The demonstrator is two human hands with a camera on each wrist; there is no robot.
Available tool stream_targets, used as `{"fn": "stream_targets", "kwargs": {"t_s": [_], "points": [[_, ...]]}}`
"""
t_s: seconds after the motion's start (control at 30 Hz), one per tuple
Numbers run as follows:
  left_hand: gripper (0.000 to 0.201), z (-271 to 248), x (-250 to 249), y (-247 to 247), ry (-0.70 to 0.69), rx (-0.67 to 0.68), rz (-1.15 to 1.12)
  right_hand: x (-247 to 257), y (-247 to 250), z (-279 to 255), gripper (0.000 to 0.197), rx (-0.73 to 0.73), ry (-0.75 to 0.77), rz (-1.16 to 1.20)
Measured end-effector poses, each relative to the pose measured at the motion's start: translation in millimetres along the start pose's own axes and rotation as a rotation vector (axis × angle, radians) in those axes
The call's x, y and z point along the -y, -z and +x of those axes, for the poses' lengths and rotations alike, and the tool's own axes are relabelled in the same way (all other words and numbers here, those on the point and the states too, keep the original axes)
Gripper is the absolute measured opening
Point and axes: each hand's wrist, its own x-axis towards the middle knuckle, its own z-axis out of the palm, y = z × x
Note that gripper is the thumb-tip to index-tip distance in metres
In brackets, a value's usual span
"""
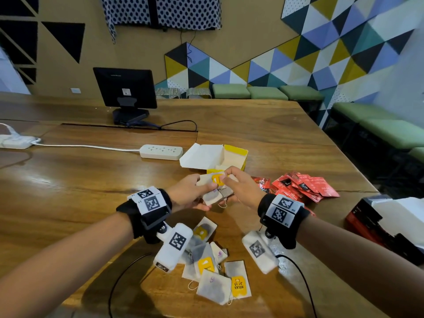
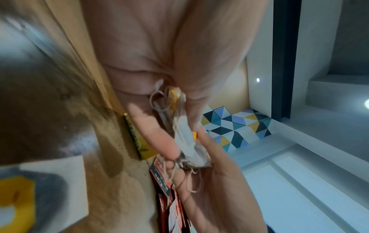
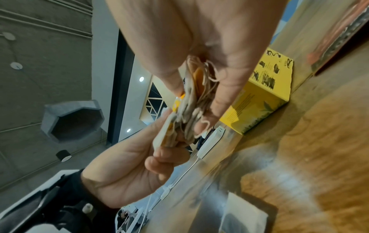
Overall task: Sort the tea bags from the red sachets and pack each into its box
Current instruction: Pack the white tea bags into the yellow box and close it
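Observation:
Both hands meet above the table just in front of the open yellow tea box (image 1: 236,157). My left hand (image 1: 190,191) grips a stack of white tea bags (image 1: 213,197) with yellow tags and loose strings. My right hand (image 1: 238,187) pinches the same stack from the right, at a yellow tag (image 1: 217,179). The left wrist view shows the bundle of tea bags (image 2: 185,141) squeezed between fingers and thumb. In the right wrist view the tea bags (image 3: 187,113) sit between both hands, with the yellow box (image 3: 259,94) behind. Red sachets (image 1: 305,185) lie piled to the right.
More loose tea bags (image 1: 218,274) lie scattered near the table's front edge, under my wrists. A red-and-black box (image 1: 371,216) with a white flap stands at the right edge. A white power strip (image 1: 160,152) and a monitor (image 1: 125,88) are further back.

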Motion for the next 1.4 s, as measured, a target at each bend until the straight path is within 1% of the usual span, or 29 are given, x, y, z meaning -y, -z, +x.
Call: {"fn": "stream_targets", "kwargs": {"t_s": [0.1,0.23,0.3,0.4,0.47,0.53,0.57,0.63,0.7,0.73,0.8,0.9,1.0,1.13,1.17,1.27,1.33,1.37,1.4], "points": [[0.027,-3,1,6,0.0,-0.026,0.035,1,2,2,0.018,-0.014,-0.003,0.077],[0.024,-9,3,18,0.004,-0.029,0.073,3,5,3,0.02,-0.052,-0.012,0.098],[0.026,-12,1,27,0.012,-0.045,0.084,3,8,3,0.02,-0.059,-0.036,0.128],[0.028,-16,-4,37,-0.009,-0.081,0.064,4,13,2,0.019,-0.095,-0.067,0.068],[0.028,-17,-9,37,-0.04,-0.065,0.072,4,12,2,0.019,-0.1,-0.078,-0.006],[0.029,-15,-13,33,-0.081,-0.001,0.135,5,9,1,0.018,-0.073,-0.081,-0.075],[0.029,-14,-15,28,-0.098,0.03,0.205,5,7,1,0.018,-0.047,-0.074,-0.135],[0.022,-13,-17,18,-0.135,0.095,0.351,5,3,1,0.017,0.034,-0.075,-0.195],[0.01,-11,-18,9,-0.155,0.149,0.455,6,0,-2,0.015,0.117,-0.104,-0.105],[0.009,-10,-17,7,-0.156,0.161,0.495,7,0,-4,0.014,0.146,-0.12,-0.041],[0.011,-9,-15,4,-0.156,0.165,0.549,7,1,-8,0.014,0.175,-0.137,0.055],[0.011,-9,-12,3,-0.169,0.159,0.568,8,2,-9,0.016,0.187,-0.137,0.11],[0.006,-8,-11,2,-0.148,0.104,0.496,9,0,-9,0.017,0.169,-0.141,0.109],[0.027,-8,-10,7,-0.09,0.084,0.407,11,0,-8,0.018,0.12,-0.125,0.06],[0.028,-8,-10,7,-0.094,0.066,0.362,12,1,-8,0.018,0.107,-0.122,0.027],[0.018,-6,-9,6,-0.126,-0.013,0.147,9,1,-6,0.021,0.057,-0.114,-0.01],[0.015,-5,-9,0,-0.15,-0.064,0.036,9,-3,-6,0.016,0.032,-0.126,0.075],[0.015,-4,-8,-3,-0.158,-0.093,0.019,10,-5,-6,0.016,0.037,-0.133,0.15],[0.016,-2,-7,-6,-0.16,-0.122,0.033,11,-7,-6,0.021,0.05,-0.137,0.229]]}}
